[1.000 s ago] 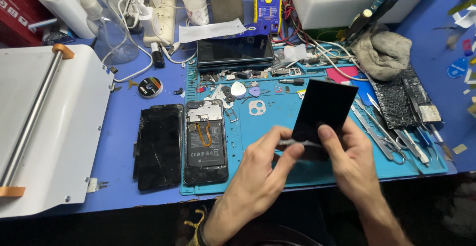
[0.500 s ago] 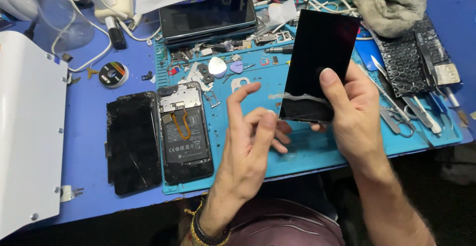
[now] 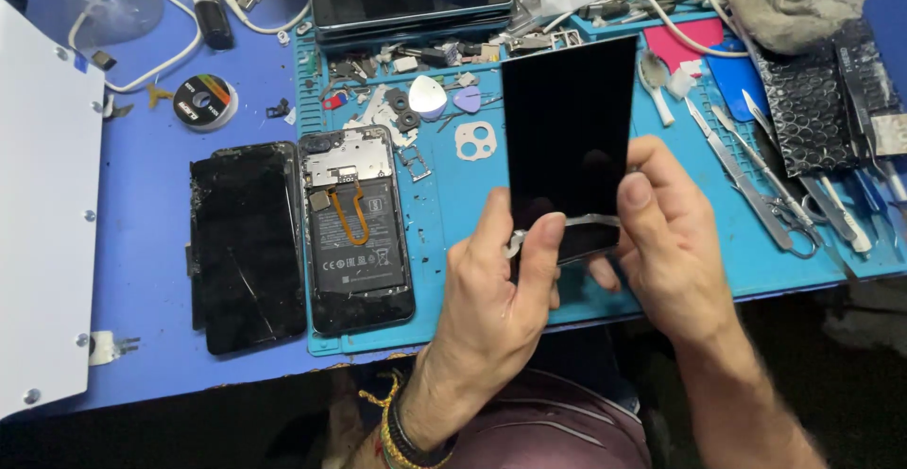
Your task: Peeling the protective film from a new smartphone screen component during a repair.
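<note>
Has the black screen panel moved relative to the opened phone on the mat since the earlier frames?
Yes. The black panel, held in both hands, has come up and closer to the opened phone; its lower end was level with the phone's bottom, now it sits higher.

Opened phone (image 3: pixel 357 228) lies on mat (image 3: pixel 453 186), cracked screen (image 3: pixel 246 242) left beside it.

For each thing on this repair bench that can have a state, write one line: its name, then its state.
Black screen panel: held upright by both hands, film strip partly peeled.
Opened phone: back off, battery exposed, lying flat.
Cracked screen: detached, shattered, lying flat.
Left hand: pinching film.
Right hand: gripping panel.
</note>
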